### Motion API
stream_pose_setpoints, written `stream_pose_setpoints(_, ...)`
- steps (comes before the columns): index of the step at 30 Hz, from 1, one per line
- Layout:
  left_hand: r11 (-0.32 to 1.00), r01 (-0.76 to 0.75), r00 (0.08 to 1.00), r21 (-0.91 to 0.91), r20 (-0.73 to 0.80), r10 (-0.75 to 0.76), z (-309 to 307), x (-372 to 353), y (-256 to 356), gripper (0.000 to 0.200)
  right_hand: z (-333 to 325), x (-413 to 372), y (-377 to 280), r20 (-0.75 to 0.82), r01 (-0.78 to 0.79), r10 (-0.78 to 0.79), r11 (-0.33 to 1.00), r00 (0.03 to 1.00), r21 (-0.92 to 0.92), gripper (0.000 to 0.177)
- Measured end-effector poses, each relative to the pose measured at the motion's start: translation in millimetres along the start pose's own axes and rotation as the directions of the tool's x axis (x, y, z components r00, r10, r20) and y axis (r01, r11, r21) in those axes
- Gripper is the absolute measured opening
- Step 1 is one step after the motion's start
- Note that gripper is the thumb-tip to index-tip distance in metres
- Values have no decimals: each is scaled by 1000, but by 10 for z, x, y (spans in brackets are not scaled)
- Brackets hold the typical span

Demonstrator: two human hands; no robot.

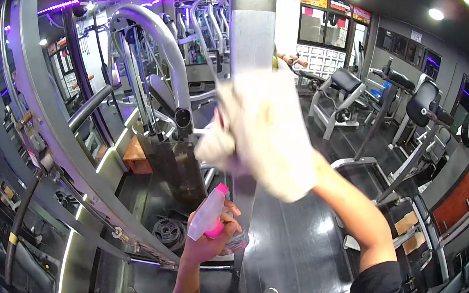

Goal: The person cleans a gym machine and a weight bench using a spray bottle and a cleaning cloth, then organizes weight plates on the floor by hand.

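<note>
My left hand [216, 243] is wrapped round a spray bottle [206, 213] with a pink nozzle tip and a pink collar. Part of its clear body shows below the fingers. A cream-white cloth [274, 136], smeared by motion, covers my right hand at the end of my raised right forearm [356, 207]. The cloth is bunched in that hand, and its fingers are mostly hidden. It lies in front of an upright grey metal post [256, 38], over the post's lower part. Whether cloth and post touch is hard to tell through the blur.
On the left stands a tall machine frame [54, 110] with a padded bar [89, 108]. Weight plates [169, 232] lie low behind my left hand. Padded benches [346, 80] and other machines stand to the right on the dark floor [295, 256].
</note>
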State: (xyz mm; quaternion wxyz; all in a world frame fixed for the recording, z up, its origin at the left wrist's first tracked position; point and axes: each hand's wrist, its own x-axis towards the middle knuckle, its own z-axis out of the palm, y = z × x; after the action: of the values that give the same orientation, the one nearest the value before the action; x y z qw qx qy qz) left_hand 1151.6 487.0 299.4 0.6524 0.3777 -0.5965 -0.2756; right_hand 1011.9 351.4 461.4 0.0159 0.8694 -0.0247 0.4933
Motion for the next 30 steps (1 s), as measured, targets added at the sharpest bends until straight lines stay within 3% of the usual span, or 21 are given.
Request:
stream_pose_setpoints(1,999,17,1000,-35,-18,-18,4,-13,12,39,173,-331,115,45,-205,201,938,979,280,39)
stream_pose_setpoints(2,999,23,999,-35,-22,-24,-13,-20,15,39,310,-594,223,144,-390,372,760,917,521,35)
stream_pose_setpoints(3,999,-8,1000,33,8,7,-35,-20,14,38,329,-683,252,286,-531,489,489,824,693,32)
stream_pose_setpoints(4,994,-42,998,104,41,38,-56,-16,21,38,263,-685,339,291,-531,485,485,825,695,32)
stream_pose_setpoints(6,993,-52,998,110,39,48,-54,-42,68,38,70,-410,477,352,-393,258,126,900,911,47)
stream_pose_setpoints(7,999,-20,1000,49,3,20,-46,-54,79,38,-14,-145,480,350,-391,258,125,900,912,47)
stream_pose_setpoints(8,1000,9,999,-14,-31,-9,-38,-65,81,38,-124,221,450,191,-262,193,469,962,844,45)
stream_pose_setpoints(9,1000,9,999,-16,-33,-9,-43,-79,55,38,-203,551,404,60,-93,71,745,996,660,43)
stream_pose_setpoints(10,999,-9,999,-34,-37,7,-58,-90,13,39,-205,715,366,-26,94,-91,917,995,389,41)
stream_pose_setpoints(11,998,-26,999,-51,-41,24,-67,-101,-12,39,-155,743,339,-24,96,-94,916,995,390,41)
stream_pose_setpoints(13,998,-33,998,-47,-58,30,-52,-115,-11,38,-60,778,282,-135,173,-166,984,977,40,42)
stream_pose_setpoints(16,998,-46,998,-30,-49,45,-42,-109,-93,36,77,711,181,-228,172,-316,854,921,-490,44)
stream_pose_setpoints(17,998,-60,998,-7,-27,60,-45,-111,-119,35,238,478,172,-134,39,-131,840,982,-541,41)
stream_pose_setpoints(18,998,-58,998,-7,-24,58,-36,-114,-114,35,267,388,152,-135,35,-128,840,983,-542,41)
stream_pose_setpoints(23,992,-90,995,88,40,87,-6,-114,18,34,351,95,71,-74,-106,102,992,992,-62,40)
stream_pose_setpoints(27,982,-119,991,145,71,110,-38,-130,65,34,391,-22,25,55,-252,248,909,967,333,39)
stream_pose_setpoints(28,993,-76,997,87,19,74,-24,-145,69,34,388,-17,23,93,-284,271,862,958,420,39)
stream_pose_setpoints(29,999,-36,999,27,-33,37,-14,-158,74,33,335,144,104,-130,5,20,982,991,191,33)
stream_pose_setpoints(30,999,-43,998,27,-36,44,-19,-158,79,33,245,339,206,-130,12,13,982,991,189,33)
